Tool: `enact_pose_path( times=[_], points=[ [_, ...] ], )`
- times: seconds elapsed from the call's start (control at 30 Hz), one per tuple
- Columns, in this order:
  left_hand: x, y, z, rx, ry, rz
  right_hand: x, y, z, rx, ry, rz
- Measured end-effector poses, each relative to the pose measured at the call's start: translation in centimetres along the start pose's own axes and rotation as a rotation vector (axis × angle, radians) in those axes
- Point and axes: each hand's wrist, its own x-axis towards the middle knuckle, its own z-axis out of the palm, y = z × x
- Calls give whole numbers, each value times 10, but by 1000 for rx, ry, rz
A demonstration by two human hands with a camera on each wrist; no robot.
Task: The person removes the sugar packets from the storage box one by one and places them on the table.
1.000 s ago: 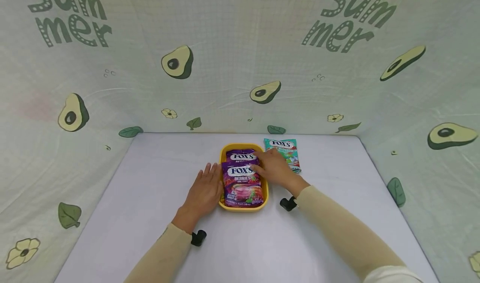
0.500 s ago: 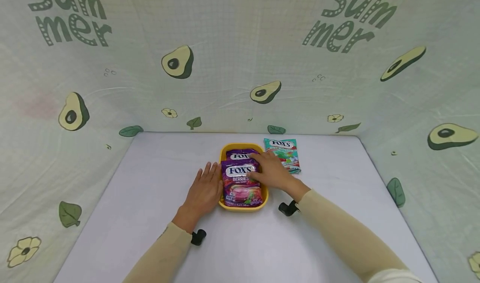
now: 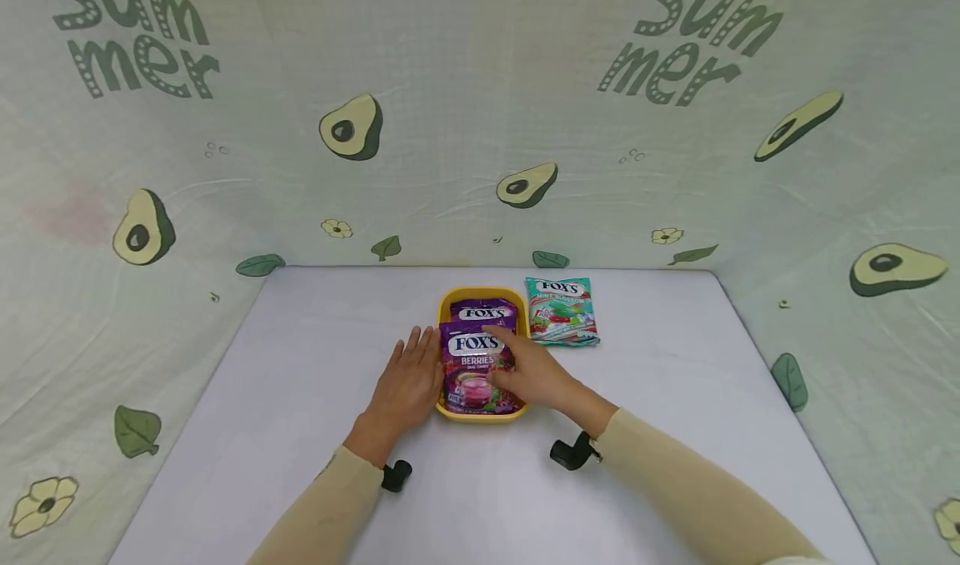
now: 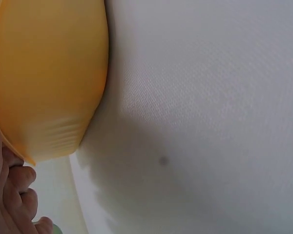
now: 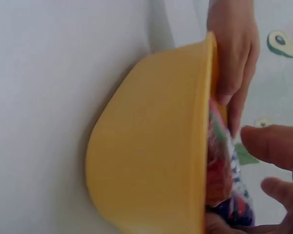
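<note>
Hands [image 3: 407, 386] [image 3: 536, 373] at yellow tub [image 3: 483, 419] rim; table [image 3: 300, 340] spreads wide either side.

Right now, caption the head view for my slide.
Left hand at yellow tub, right hand over front Fox's Berries bag inside, Fox's Mint Blossom bag outside.

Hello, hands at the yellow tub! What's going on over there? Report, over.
Left hand against tub, left side. Right hand over front purple bag in tub. Green bag outside, right of tub, seemingly not in the way.
</note>
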Motion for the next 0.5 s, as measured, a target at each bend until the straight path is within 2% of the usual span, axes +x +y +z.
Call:
enact_pose_path(
  times=[0.07, 0.17, 0.37, 0.5],
  points=[
    [-1, 0, 0, -1, 6, 2, -1, -2, 3, -5, -32, 5],
    [-1, 0, 0, 0, 13, 6, -2, -4, 9, -13, -33, 18],
    [-1, -1, 2, -10, 12, 11, -5, -8, 24, -11, 17, 17],
    [-1, -2, 3, -20, 24, 18, -9, -11, 30, -1, 95, 16]
  ],
)
